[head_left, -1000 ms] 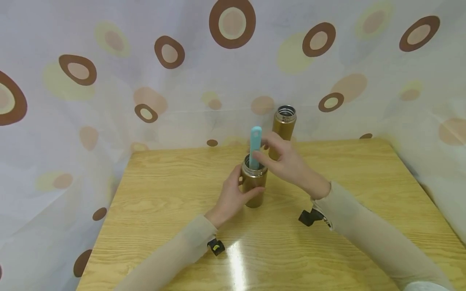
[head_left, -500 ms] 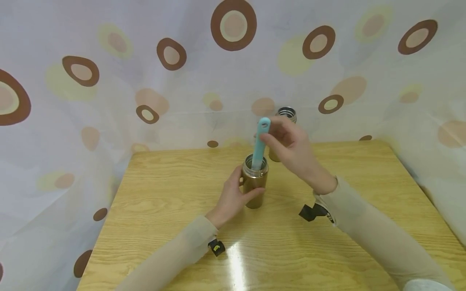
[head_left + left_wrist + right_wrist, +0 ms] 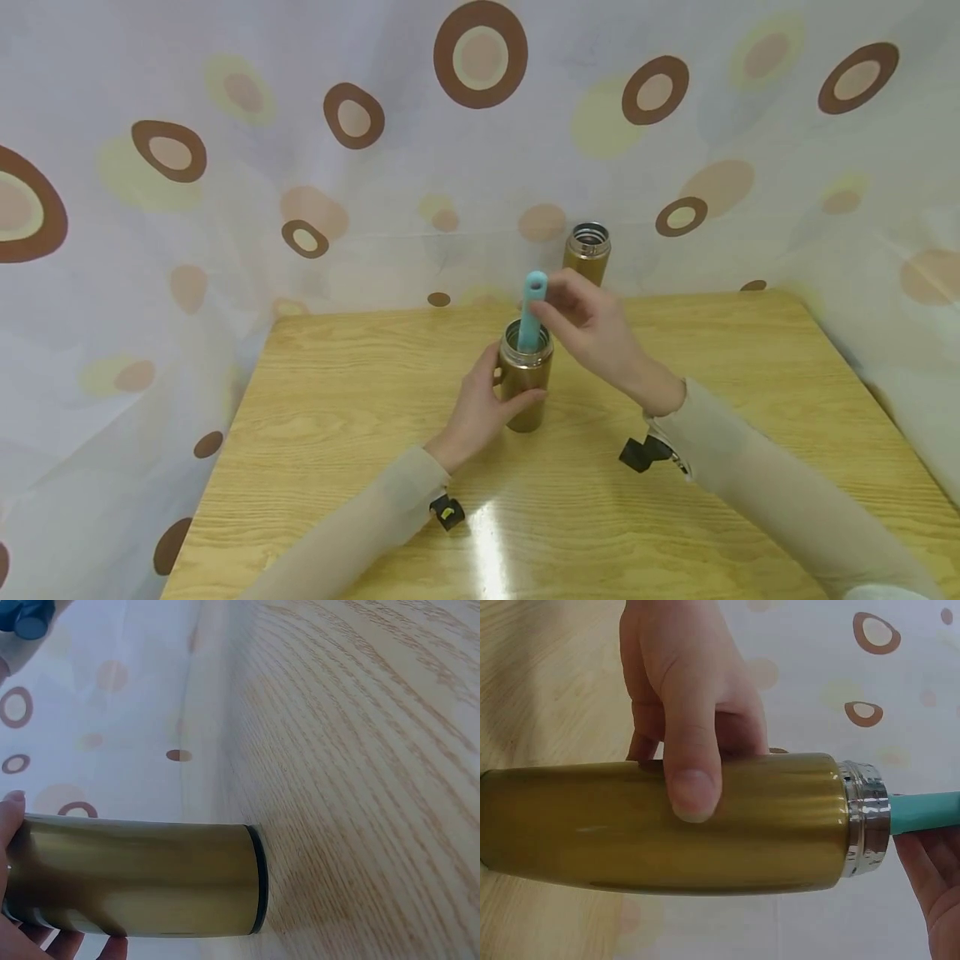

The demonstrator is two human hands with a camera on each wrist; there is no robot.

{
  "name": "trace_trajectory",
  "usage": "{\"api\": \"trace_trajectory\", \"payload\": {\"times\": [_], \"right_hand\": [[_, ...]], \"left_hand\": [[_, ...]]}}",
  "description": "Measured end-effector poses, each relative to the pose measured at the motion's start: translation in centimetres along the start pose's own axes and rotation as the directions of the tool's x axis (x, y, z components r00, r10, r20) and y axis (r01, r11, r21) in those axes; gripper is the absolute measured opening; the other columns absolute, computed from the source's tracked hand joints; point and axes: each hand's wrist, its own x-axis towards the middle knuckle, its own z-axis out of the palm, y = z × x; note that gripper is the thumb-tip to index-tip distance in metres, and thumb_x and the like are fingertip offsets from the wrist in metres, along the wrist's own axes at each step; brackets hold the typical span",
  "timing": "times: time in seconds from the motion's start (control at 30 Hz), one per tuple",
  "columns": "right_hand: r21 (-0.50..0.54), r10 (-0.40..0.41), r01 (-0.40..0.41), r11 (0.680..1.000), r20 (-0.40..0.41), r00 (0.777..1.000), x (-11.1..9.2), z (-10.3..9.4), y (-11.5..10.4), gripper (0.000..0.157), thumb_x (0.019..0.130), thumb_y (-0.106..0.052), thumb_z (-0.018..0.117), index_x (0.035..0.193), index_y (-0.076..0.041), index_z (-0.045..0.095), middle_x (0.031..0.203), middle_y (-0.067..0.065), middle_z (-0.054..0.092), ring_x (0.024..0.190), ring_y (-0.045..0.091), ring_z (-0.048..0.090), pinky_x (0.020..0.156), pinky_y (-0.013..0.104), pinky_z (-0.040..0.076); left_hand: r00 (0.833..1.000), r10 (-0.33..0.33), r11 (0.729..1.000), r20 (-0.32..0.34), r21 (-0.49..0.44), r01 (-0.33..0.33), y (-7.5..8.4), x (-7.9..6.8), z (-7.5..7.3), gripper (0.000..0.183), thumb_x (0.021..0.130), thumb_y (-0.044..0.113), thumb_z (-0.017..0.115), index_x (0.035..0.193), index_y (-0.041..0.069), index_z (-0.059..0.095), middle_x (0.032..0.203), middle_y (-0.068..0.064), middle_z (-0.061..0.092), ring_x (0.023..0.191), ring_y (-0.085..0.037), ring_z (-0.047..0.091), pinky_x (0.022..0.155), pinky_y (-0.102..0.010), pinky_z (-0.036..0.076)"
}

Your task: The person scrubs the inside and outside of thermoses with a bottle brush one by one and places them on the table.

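My left hand grips a gold vacuum flask that stands upright on the table, thumb across its front. In the right wrist view its silver threaded neck is uncapped. From the mouth rises a light-blue flat handle with a hole in its tip; its lower end is hidden inside the flask. The thumb and fingers of my right hand pinch this handle just above the neck. In the left wrist view the black-edged base of the flask meets the wood.
A second gold flask, also without a lid, stands behind my right hand at the table's back edge. The wooden table ends at a patterned sheet. Wrist cameras sit at both cuffs.
The right hand drew the light-blue handle up out of the flask, then pushed it back down. The left hand and the flask it grips have stayed in place.
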Motion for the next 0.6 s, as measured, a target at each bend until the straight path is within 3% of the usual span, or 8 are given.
{"api": "trace_trajectory", "payload": {"times": [0.33, 0.6], "right_hand": [[-0.001, -0.060, 0.060, 0.998, -0.046, 0.997, 2.2, -1.6, -2.1, 0.029, 0.091, 0.020, 0.065, 0.118, 0.011, 0.064, 0.103, 0.023, 0.074, 0.094, 0.011, 0.073, 0.080, 0.025, 0.060], [0.034, -0.040, 0.043, 0.998, -0.092, 0.995, 2.4, -2.3, -3.0, 0.019, 0.097, 0.007, 0.068, 0.115, 0.010, 0.065, 0.103, 0.016, 0.076, 0.091, 0.015, 0.074, 0.080, 0.027, 0.061]], "left_hand": [[1.000, -0.006, 1.000, 0.008, 0.005, 0.006, -0.1, 0.0, 0.1, 0.074, 0.091, 0.026, 0.083, 0.151, 0.009, 0.043, 0.146, -0.006, 0.056, 0.135, -0.023, 0.054, 0.106, -0.045, 0.051], [1.000, 0.011, 1.000, -0.007, -0.002, -0.011, 0.0, 0.0, 0.1, 0.074, 0.091, 0.024, 0.084, 0.150, 0.007, 0.044, 0.145, -0.007, 0.057, 0.133, -0.025, 0.056, 0.105, -0.047, 0.052]]}}
